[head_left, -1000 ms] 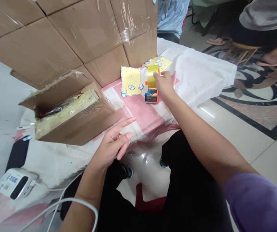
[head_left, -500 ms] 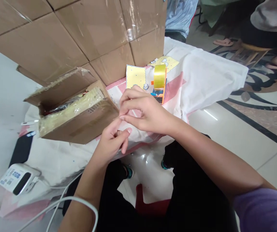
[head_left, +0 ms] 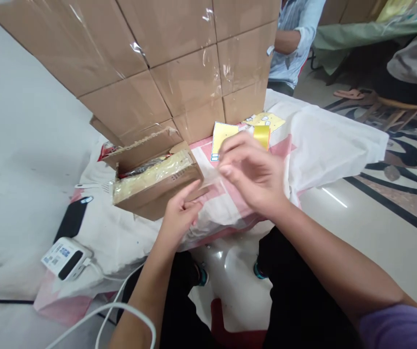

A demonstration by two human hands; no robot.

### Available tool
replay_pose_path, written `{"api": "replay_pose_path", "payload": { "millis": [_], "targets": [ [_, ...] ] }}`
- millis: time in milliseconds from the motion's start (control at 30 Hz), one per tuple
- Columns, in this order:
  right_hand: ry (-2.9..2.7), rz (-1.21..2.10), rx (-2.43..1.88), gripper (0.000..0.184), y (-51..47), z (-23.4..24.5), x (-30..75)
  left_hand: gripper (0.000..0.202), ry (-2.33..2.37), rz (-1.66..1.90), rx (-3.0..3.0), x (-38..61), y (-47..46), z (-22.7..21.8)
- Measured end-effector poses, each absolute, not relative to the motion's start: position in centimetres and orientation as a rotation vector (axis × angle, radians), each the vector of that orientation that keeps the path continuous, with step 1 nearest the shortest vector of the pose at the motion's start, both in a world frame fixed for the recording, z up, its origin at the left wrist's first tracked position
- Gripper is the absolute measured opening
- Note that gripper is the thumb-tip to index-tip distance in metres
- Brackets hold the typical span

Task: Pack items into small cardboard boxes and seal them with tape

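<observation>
My left hand (head_left: 181, 213) is held low beside the cardboard box, its index finger stretched out and the thumb apart from it. Up and to the right, my right hand (head_left: 254, 174) has thumb and fingertips brought together, slightly blurred. A faint see-through streak runs between the two hands; I cannot make out whether it is held. Behind my right hand stands a yellow tape roll (head_left: 261, 135), partly hidden by the fingers. A yellow paper cutout (head_left: 224, 133) with a blue-edged outline lies just past my fingertips. The open cardboard box (head_left: 157, 194) holds plastic-wrapped items.
Stacked taped cartons (head_left: 186, 87) form a wall at the back. Another yellow cutout (head_left: 271, 121) lies on the white and pink cloth (head_left: 328, 131). At left are a white device (head_left: 65, 257) with a cable and a black phone-like object (head_left: 72, 218). Two other people are at the upper right.
My hands, which were touching at the fingertips, have come apart; the right has moved up and right. The view has shifted, so the box and cartons appear further right and lower.
</observation>
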State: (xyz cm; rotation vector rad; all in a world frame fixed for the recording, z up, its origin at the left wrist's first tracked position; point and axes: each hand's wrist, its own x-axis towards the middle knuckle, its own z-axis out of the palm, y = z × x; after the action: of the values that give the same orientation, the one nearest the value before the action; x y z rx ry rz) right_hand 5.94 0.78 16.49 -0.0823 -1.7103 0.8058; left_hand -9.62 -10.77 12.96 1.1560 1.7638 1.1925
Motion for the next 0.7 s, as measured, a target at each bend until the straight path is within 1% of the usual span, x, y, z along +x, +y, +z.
{"api": "replay_pose_path", "payload": {
  "millis": [133,200,267,300,400,467,500,533,600,700],
  "targets": [
    [-1.622,0.825,-0.12,0.009,0.9,17.6,6.0,0.026,2.446,1.61,1.379,-14.1,-10.7,14.0],
    [-1.646,0.854,-0.119,0.011,1.1,17.2,5.2,0.027,2.847,1.756,1.408,-17.1,-10.6,14.9],
    [-1.695,0.888,-0.124,0.013,1.1,16.7,4.0,0.035,3.113,1.692,1.348,-20.0,-10.7,15.5],
    [-1.719,0.904,-0.128,0.013,1.1,16.4,3.4,0.038,3.154,1.602,1.314,-21.2,-10.8,15.7],
    [-1.738,0.933,-0.139,0.014,0.8,16.1,1.9,0.027,3.083,1.352,1.232,-23.4,-11.3,15.7],
    [-1.708,0.943,-0.141,0.013,0.7,16.1,1.2,0.025,3.055,1.192,1.22,-23.6,-11.5,15.8],
    [-1.689,0.946,-0.14,0.013,0.7,16.1,0.8,0.028,3.063,1.108,1.231,-23.5,-11.6,16.0],
    [-1.672,0.948,-0.14,0.013,0.8,16.2,0.4,0.035,3.074,1.027,1.24,-23.3,-11.6,16.3],
    [-1.646,0.951,-0.145,0.014,1.2,16.2,-0.2,0.053,3.075,0.918,1.27,-22.7,-11.4,17.0],
    [-1.628,0.955,-0.165,0.018,1.9,16.5,-0.9,0.072,3.066,0.929,1.214,-21.9,-10.8,17.7]
  ]
}}
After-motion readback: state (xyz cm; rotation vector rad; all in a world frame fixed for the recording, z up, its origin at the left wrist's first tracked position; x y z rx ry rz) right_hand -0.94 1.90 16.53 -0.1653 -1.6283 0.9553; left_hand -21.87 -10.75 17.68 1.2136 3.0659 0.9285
